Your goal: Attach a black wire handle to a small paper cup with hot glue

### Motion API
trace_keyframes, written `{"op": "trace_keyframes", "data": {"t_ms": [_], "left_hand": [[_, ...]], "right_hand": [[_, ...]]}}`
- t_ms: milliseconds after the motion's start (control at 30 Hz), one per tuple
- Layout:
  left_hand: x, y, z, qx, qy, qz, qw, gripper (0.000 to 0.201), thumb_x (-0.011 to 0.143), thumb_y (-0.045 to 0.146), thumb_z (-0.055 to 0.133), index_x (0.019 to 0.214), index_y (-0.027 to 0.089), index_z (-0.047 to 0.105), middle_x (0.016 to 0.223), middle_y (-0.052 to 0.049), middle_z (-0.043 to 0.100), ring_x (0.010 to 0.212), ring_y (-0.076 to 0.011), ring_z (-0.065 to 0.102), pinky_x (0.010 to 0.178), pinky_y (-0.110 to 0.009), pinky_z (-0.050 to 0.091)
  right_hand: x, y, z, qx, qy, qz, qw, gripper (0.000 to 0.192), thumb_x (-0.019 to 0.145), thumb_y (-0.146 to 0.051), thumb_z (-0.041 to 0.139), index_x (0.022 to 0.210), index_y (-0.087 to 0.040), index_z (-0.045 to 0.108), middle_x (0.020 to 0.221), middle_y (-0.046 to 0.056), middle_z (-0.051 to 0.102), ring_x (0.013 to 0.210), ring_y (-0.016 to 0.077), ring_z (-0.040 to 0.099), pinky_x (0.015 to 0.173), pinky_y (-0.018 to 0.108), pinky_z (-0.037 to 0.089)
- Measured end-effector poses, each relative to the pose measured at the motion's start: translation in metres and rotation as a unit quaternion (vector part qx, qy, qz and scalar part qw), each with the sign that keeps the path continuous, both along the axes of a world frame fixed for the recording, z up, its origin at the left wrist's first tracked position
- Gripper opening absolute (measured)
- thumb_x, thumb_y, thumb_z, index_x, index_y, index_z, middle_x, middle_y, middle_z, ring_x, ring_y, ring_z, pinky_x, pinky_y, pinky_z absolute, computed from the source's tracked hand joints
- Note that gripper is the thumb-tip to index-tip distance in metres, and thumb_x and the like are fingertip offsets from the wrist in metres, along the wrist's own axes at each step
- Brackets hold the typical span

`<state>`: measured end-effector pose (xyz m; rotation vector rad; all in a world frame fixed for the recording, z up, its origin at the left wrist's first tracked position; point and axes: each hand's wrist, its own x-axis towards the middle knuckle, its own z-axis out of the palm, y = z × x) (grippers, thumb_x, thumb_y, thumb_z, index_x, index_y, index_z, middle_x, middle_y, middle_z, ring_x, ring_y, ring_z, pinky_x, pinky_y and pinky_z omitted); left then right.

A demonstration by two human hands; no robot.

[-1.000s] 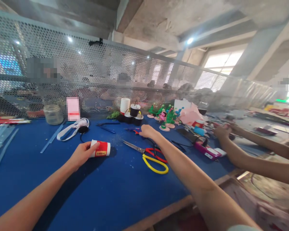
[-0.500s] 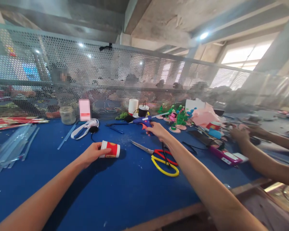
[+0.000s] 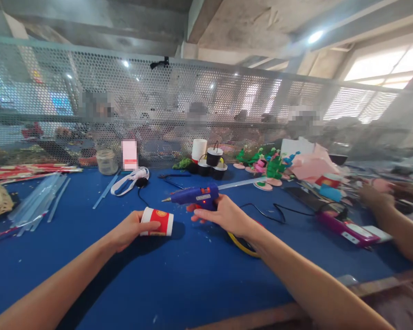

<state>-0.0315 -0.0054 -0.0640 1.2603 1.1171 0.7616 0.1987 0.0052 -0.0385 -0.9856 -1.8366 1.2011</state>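
My left hand (image 3: 129, 230) grips a red and white paper cup (image 3: 157, 222) that lies on its side on the blue table (image 3: 179, 275). My right hand (image 3: 223, 213) holds a blue hot glue gun (image 3: 195, 196) just right of the cup, its nozzle pointing left above the cup's open end. A clear glue stick juts from the gun's back, and its black cord (image 3: 271, 211) trails to the right. Yellow-handled scissors (image 3: 239, 244) lie mostly hidden under my right wrist.
Clear glue sticks (image 3: 37, 204) lie at the left, with a glass jar (image 3: 106, 161) and white ribbon (image 3: 129, 179) behind. Small black pots (image 3: 213, 162) and foam flowers (image 3: 268, 167) stand by the mesh fence. Another person's hand (image 3: 376, 198) works at the right near a purple tool (image 3: 344, 229).
My right hand lifted the glue gun from the far side of the table and brought it toward me, beside the cup. My left hand kept hold of the cup.
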Motion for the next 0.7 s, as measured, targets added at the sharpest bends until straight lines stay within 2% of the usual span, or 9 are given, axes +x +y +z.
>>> {"op": "trace_keyframes", "data": {"t_ms": [200, 433, 700], "left_hand": [[-0.002, -0.002, -0.003, 0.003, 0.012, 0.033, 0.999, 0.022, 0.061, 0.032, 0.064, 0.075, 0.014, 0.065, 0.071, -0.001, 0.069, 0.064, -0.0127, 0.059, 0.063, -0.021, 0.043], [0.002, -0.001, -0.006, -0.005, -0.008, 0.051, 0.999, 0.022, 0.061, 0.033, 0.064, 0.075, 0.016, 0.066, 0.071, 0.0, 0.069, 0.064, -0.0116, 0.059, 0.064, -0.02, 0.042], [0.002, 0.001, -0.013, 0.01, -0.011, 0.057, 0.998, 0.028, 0.06, 0.036, 0.063, 0.08, 0.015, 0.065, 0.077, -0.003, 0.069, 0.07, -0.015, 0.06, 0.071, -0.026, 0.043]], "right_hand": [[0.004, -0.006, -0.009, -0.029, -0.027, -0.014, 0.999, 0.02, 0.066, -0.031, 0.058, 0.068, -0.011, 0.054, 0.057, 0.002, 0.06, 0.049, 0.0099, 0.056, 0.043, 0.02, 0.044], [0.005, -0.015, -0.016, -0.05, -0.068, 0.005, 0.996, 0.023, 0.067, -0.034, 0.056, 0.073, -0.012, 0.052, 0.054, 0.0, 0.058, 0.039, 0.0058, 0.048, 0.039, 0.019, 0.044], [0.003, -0.025, -0.017, -0.028, -0.155, -0.032, 0.987, 0.023, 0.067, -0.035, 0.055, 0.072, -0.013, 0.055, 0.043, -0.003, 0.051, 0.032, 0.005, 0.043, 0.031, 0.015, 0.038]]}}
